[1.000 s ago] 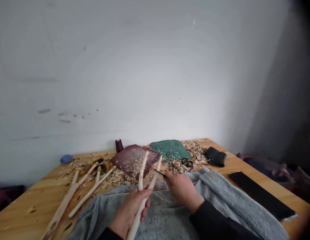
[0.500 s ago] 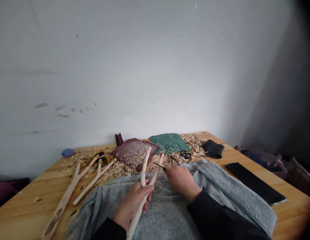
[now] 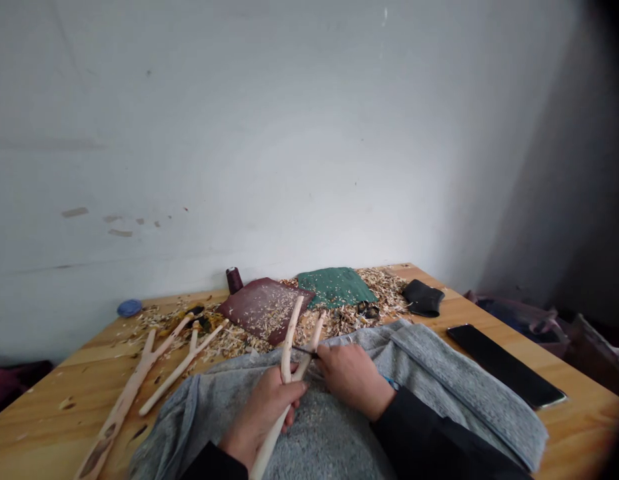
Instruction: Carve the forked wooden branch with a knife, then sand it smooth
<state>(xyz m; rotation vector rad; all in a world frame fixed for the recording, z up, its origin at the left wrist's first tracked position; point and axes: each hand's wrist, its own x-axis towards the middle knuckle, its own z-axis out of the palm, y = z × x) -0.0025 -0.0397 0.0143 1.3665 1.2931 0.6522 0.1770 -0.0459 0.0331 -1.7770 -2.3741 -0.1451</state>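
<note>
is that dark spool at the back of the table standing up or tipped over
Upright: the dark spool stands on its end near the wall, its narrower top uppermost.

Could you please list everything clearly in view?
Forked stick: 1, pale, centre
Tool: 1, dark, centre
Other sticks: 2, pale, left
Cloth: 1, grey, front
Sheets: 2, maroon and green, back
Shavings: many, tan, back
Spool: 1, maroon, back
Disc: 1, blue, back left
Folded piece: 1, black, back right
Slab: 1, black, right
Clutter: uncountable, dark, amid shavings
Table: 1, brown, beneath
Wall: 1, grey, behind
Left hand: 1, black-sleeved, holding stick
Right hand: 1, black-sleeved, holding tool
</note>
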